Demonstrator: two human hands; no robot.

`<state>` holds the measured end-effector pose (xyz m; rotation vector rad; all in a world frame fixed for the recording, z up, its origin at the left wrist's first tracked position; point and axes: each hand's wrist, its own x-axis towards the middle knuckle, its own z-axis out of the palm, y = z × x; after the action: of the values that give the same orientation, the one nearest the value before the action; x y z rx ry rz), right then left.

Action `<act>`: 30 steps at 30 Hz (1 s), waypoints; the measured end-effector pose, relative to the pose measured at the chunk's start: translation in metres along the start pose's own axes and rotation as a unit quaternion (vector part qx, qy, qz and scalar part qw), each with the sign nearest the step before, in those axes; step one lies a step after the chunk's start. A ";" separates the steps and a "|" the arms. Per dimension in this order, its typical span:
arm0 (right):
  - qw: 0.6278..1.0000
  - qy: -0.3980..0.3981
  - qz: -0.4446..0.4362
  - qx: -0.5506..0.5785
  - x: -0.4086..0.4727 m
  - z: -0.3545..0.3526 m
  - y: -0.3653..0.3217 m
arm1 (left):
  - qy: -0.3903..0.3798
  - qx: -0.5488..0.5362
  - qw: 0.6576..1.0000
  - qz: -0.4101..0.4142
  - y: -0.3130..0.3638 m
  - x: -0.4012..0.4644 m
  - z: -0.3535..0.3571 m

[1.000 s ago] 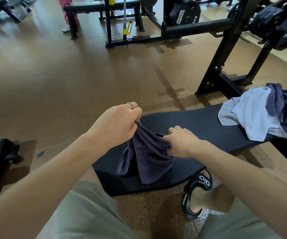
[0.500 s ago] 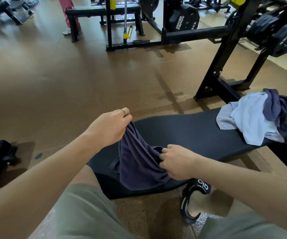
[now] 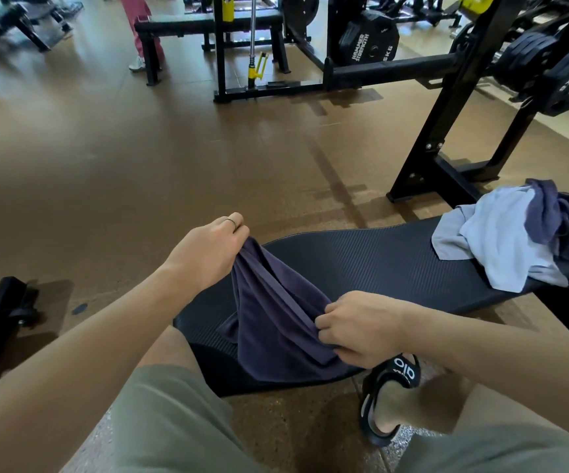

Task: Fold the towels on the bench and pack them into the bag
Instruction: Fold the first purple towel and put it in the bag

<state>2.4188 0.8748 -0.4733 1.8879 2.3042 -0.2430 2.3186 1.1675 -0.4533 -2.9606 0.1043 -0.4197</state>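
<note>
Three towels in view: one dark purple towel held up at the near end of one black padded bench, and on the far end one pale blue towel and one more dark purple towel. Two bare hands: left hand, right hand. One black slide sandal.

The hands draw apart: right hand sinks toward the bench, stretching the dark towel flatter.
</note>
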 end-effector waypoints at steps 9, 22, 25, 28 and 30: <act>0.986 -0.017 0.154 0.055 -0.013 -0.013 0.016 | 0.009 -0.007 0.999 -0.050 -0.002 0.000 0.001; 0.908 -0.167 0.348 0.165 -0.014 -0.031 0.059 | 0.031 -0.012 0.998 -0.045 0.005 0.014 -0.016; 0.897 -0.199 0.372 0.134 -0.012 -0.031 0.059 | 0.039 -0.017 0.998 -0.041 0.007 0.016 -0.017; 0.876 -0.194 0.411 0.162 -0.013 -0.027 0.058 | 0.049 -0.031 0.998 -0.032 0.007 0.015 -0.017; 0.849 -0.197 0.440 0.215 -0.014 -0.028 0.059 | 0.052 -0.041 0.998 -0.017 0.007 0.011 -0.018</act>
<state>2.4791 0.8792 -0.4446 2.5567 1.0050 -0.9505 2.3242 1.1566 -0.4342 -3.0230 0.0844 -0.5886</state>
